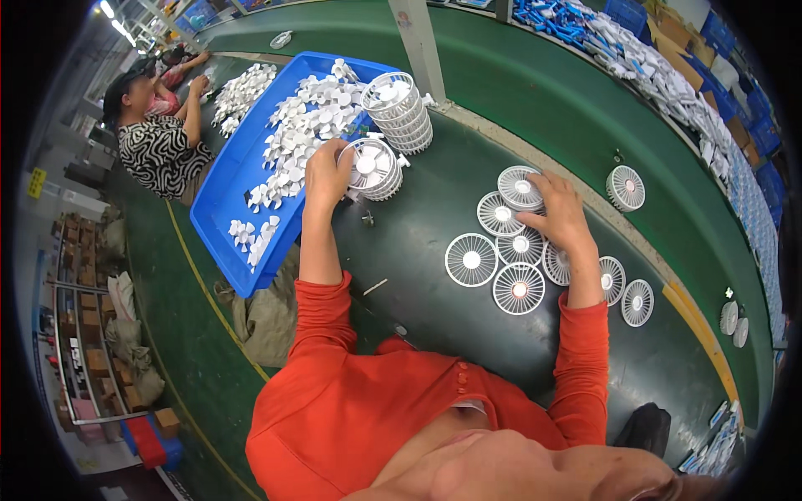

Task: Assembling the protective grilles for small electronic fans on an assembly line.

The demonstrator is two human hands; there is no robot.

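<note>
My left hand (327,174) grips the left rim of a white round fan housing (378,177), its fingers closed around the edge. Behind it stands a tall stack of similar white fan housings (403,117). Out on the right, my right hand (561,210) pinches the edge of a round white fan grille (518,185) between thumb and fingers. That grille lies over or just above several others spread on the dark table, among them a near grille (519,289) and a left grille (471,260). Part of one grille is hidden beneath my right hand.
A blue tray (219,219) of white fan blades (313,108) sits at the left. Beyond a raised pale strip, a green conveyor carries a fan piece (625,189). Two people sit at the far left near a blade pile (242,93). A metal post (415,50) rises behind the stack.
</note>
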